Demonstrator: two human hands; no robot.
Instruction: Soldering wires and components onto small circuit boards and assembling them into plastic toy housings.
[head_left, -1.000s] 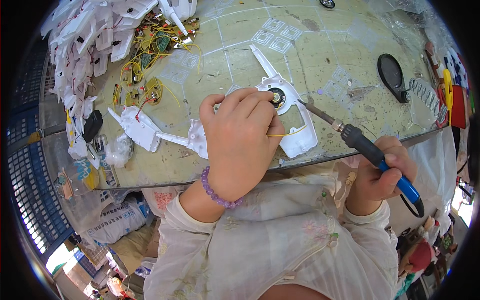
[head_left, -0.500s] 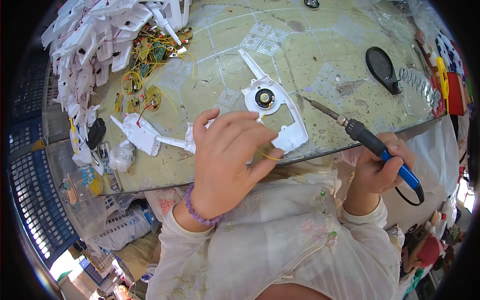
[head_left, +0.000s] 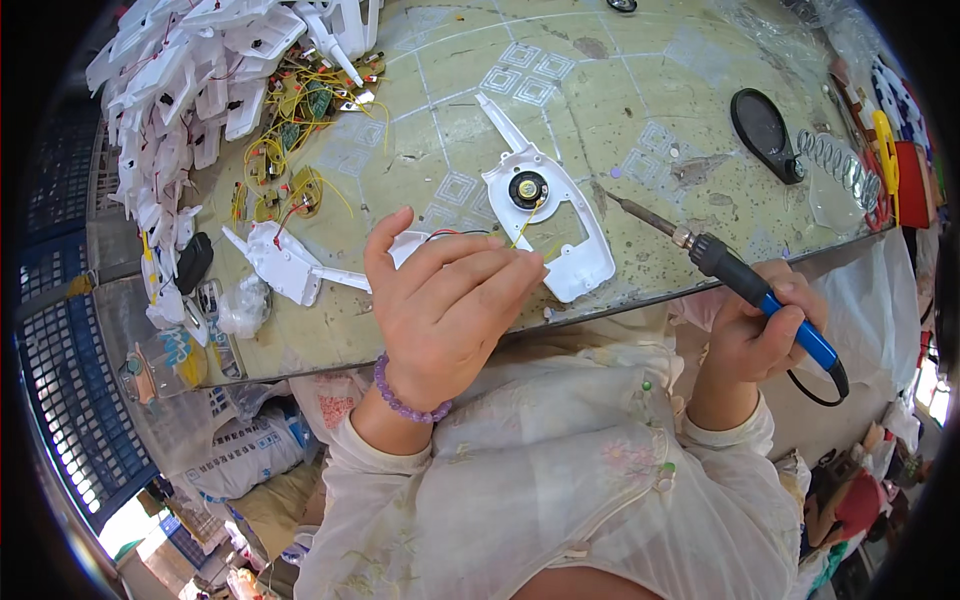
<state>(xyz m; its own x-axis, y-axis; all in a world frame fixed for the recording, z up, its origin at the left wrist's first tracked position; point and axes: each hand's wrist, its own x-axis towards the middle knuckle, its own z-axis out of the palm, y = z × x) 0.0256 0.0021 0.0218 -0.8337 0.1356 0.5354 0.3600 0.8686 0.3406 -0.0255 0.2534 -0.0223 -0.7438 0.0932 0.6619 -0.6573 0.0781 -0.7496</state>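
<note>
My right hand (head_left: 765, 335) holds a soldering iron (head_left: 735, 275) with a blue and black handle, its tip pointing up and left over the table. A white plastic casing half (head_left: 582, 272) lies at the table's front edge, with a small black round speaker (head_left: 528, 189) set in it. From the speaker a thin yellow wire (head_left: 525, 225) runs to the closed fingertips of my left hand (head_left: 440, 310); the pinch itself is partly hidden. Under that hand, another white casing part (head_left: 405, 246) with red and black wires is mostly covered.
White casings (head_left: 190, 90) are heaped at the far left, beside circuit boards with yellow wires (head_left: 290, 130). A wired white casing (head_left: 280, 265) lies left of my hand. At right are a black oval part (head_left: 762, 130), a coiled metal iron stand (head_left: 840, 165) and a yellow-handled tool (head_left: 885, 165).
My left hand has shifted slightly left, and its fingers have drawn together at the yellow wire. The wire end that showed below the thumb is now hidden. The soldering iron stays nearly still.
</note>
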